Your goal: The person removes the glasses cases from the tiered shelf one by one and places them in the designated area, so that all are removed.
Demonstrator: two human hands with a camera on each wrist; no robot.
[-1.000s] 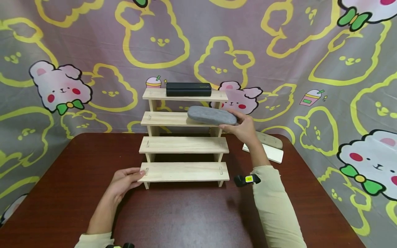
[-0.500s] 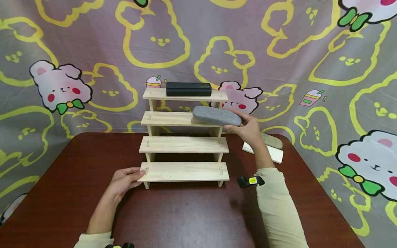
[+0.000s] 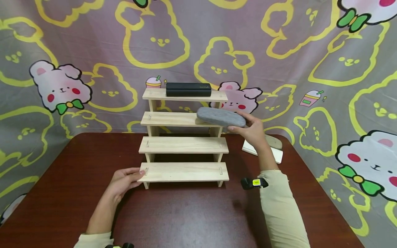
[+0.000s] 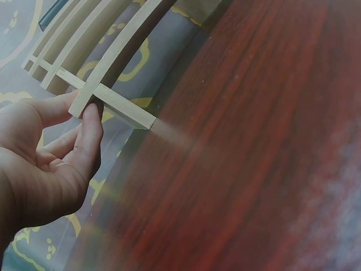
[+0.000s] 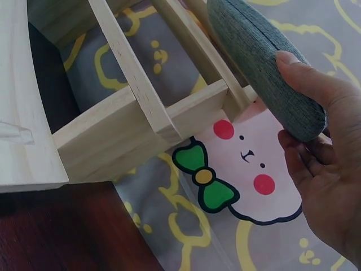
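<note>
A wooden four-step display rack [image 3: 183, 145] stands on the dark red table. At the left end of its lowest step, my left hand [image 3: 124, 182] pinches the board between thumb and fingers, as the left wrist view [image 4: 62, 152] also shows. My right hand [image 3: 250, 130] grips the right end of a grey fabric-covered glasses case [image 3: 221, 117]. The case is held lengthwise at the right part of the second step from the top, jutting past its right end. In the right wrist view a seam runs along the case [image 5: 265, 62]; whether it touches the step I cannot tell.
A long black case [image 3: 188, 89] lies on the top step. On the table at the right, behind my right forearm, are a white flat case [image 3: 276, 154] and a beige rounded case [image 3: 273, 141]. A patterned curtain [image 3: 102, 41] hangs behind the table.
My right hand has moved a little to the right with the grey glasses case, which now reaches farther beyond the step's right end. The left hand stays at the lowest step.
</note>
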